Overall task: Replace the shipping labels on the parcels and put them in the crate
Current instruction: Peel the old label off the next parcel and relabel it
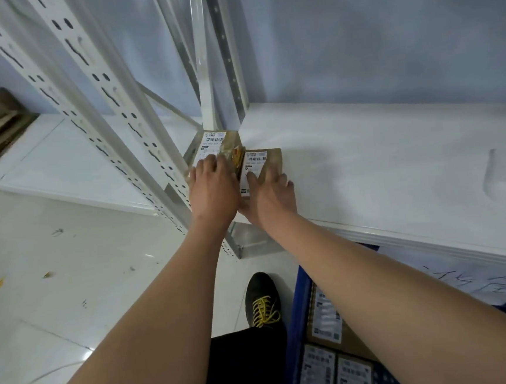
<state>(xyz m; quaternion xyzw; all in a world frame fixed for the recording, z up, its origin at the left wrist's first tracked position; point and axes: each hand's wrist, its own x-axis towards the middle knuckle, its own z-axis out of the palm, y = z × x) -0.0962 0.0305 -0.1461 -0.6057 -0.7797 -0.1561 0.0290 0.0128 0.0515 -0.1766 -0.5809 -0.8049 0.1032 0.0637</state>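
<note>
Hands cover two parcels' labels.

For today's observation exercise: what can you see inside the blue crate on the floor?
The blue crate holds brown parcels with white shipping labels facing up. The right forearm and the shelf cover the rest, so the count is unclear.

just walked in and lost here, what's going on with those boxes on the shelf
A person is reaching onto a white shelf with both hands. The left hand rests on one small labelled cardboard parcel, and the right hand holds the parcel beside it. Below, a blue crate on the floor already holds several labelled parcels.
</note>
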